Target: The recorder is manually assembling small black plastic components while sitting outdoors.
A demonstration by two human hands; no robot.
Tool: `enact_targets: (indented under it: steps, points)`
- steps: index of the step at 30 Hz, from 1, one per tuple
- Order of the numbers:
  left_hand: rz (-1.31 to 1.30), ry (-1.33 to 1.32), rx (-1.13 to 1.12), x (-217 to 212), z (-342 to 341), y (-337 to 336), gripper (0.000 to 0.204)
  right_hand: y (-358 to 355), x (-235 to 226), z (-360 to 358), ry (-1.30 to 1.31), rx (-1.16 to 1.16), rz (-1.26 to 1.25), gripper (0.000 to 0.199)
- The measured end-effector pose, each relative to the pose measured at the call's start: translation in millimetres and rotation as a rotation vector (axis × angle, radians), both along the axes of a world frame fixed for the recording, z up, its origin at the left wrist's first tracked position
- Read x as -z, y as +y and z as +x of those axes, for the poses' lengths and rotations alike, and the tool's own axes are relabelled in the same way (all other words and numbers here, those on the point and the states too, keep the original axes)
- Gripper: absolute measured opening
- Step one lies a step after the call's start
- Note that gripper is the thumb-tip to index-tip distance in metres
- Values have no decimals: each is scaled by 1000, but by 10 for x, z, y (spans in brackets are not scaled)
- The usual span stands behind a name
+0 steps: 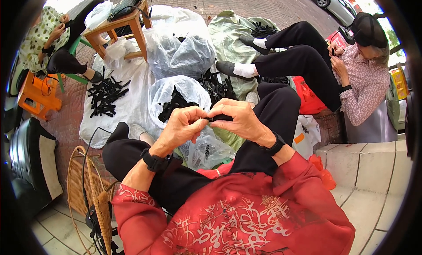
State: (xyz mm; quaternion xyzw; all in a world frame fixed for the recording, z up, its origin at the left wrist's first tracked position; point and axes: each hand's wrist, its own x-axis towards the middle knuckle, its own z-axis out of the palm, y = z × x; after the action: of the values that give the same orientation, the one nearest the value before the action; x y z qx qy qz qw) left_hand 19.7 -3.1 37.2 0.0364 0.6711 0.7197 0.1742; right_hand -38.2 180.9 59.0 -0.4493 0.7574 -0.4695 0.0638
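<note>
My left hand point(181, 125) and my right hand point(241, 119) meet in front of my lap, thumbs and fingertips pinched together. Between them is a short black strip point(220, 118), mostly hidden by the fingers of both hands. Just beyond the hands stands a clear plastic bag point(200, 91), its mouth open, with black strips point(175, 103) inside. To its right, a heap of black pieces point(218, 86) lies on the ground covering.
Black strips point(107, 94) are spread on a white sheet point(90, 123) at left. Behind are a wooden stool point(132, 24) and a filled plastic bag point(180, 57). Two people sit nearby, at left and right, a person's hands point(337, 57) working. A wicker basket point(85, 184) stands beside me.
</note>
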Motion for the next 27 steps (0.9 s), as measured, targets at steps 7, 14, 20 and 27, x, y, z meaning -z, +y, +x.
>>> enact_targets:
  steps: [7, 14, 20, 27]
  points:
    - [20, 95, -48, 139, -15, -39, 9, -33, 6, 26, -24, -27, -11, 22]
    - [-8, 63, 0, 79, -30, -77, 7, -40, 24, 33, -24, -16, -21, 22]
    - [46, 76, -23, 29, -1, -85, 8, -17, 76, 48, -342, -21, -21, 22]
    - [-36, 143, -95, -7, 59, -52, 5, -65, 84, 107, -499, 14, -166, 20]
